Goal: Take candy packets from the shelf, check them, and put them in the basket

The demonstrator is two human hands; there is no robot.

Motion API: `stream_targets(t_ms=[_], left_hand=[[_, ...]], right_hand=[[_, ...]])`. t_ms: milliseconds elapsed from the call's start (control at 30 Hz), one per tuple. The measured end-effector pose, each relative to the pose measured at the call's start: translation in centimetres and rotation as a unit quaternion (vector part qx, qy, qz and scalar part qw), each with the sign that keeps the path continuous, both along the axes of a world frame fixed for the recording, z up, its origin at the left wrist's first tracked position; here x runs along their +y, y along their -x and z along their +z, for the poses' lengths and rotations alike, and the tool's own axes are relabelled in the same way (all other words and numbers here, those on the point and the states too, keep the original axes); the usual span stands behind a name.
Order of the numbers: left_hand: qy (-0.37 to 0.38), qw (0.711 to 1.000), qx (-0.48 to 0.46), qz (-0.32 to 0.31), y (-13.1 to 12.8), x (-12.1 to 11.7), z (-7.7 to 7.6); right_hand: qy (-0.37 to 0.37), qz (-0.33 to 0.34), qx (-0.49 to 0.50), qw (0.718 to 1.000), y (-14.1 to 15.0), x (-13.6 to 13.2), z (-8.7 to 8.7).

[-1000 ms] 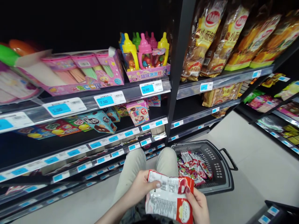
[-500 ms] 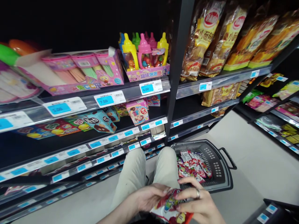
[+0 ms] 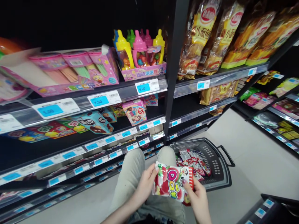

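Note:
A red and white bag of gummy candy point(image 3: 170, 182) is held flat in front of my knees, its printed face turned up toward me. My left hand point(image 3: 148, 179) pinches its left edge, thumb on top. On the right end, by the striped seal, my right hand point(image 3: 195, 194) grips it, thumb over the front. Another packet's red edge seems to show beneath it; how many are there I cannot tell. Just beyond my right hand, a grey shopping basket point(image 3: 224, 174) stands on the floor with several red and white candy bags point(image 3: 195, 161) inside.
Black shelves rise in front, carrying pink candy boxes point(image 3: 102, 71), bottle-shaped candies point(image 3: 140, 53) and small snack boxes point(image 3: 135, 112). Bagged bread point(image 3: 201, 37) stands at the upper right. A dark shelf corner point(image 3: 261, 208) juts in at the lower right. Tiled floor point(image 3: 247, 146) lies beyond the basket.
Both hands have lifted the candy bag up and away from my body. It now lies flatter with its front showing, and my right hand has shifted to its right end.

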State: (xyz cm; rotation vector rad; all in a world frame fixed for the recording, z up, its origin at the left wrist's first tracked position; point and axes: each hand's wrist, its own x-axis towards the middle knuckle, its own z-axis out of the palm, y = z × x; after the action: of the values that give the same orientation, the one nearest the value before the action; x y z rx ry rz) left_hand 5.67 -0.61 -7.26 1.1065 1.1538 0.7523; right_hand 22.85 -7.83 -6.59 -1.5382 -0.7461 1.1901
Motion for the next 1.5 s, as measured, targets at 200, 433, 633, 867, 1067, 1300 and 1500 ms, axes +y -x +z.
stream_targets(t_ms=[200,433,633,867,1067,1300,1500], left_hand=[[-0.119,0.967,0.220,0.039,1.2,0.9,-1.2],[-0.223,0.905,0.361,-0.036,3.3,2.8,-0.5],[-0.280,0.869,0.398,-0.088,3.4,3.6,0.1],[-0.247,0.845,0.463,-0.106,1.8,3.6,-1.3],[-0.147,0.891,0.339,-0.265,2.2,5.3,-3.5],[-0.120,0.798,0.479,-0.345,7.7,6.2,-6.4],[-0.045,0.812,0.473,-0.340,10.0,4.5,-8.3]], right_hand=[[0.026,0.007,-0.090,0.996,2.8,-0.4,-1.2],[0.023,0.026,-0.066,0.997,5.0,-1.1,-3.3],[-0.037,0.023,0.084,0.996,5.1,-0.6,-2.4],[0.006,-0.011,0.027,1.000,5.2,-2.1,-4.1],[0.058,-0.111,0.050,0.991,0.6,-4.8,-7.9],[0.190,-0.184,-0.146,0.953,-9.2,-7.2,-16.5],[0.201,-0.202,-0.085,0.955,-9.9,-3.0,-23.4]])
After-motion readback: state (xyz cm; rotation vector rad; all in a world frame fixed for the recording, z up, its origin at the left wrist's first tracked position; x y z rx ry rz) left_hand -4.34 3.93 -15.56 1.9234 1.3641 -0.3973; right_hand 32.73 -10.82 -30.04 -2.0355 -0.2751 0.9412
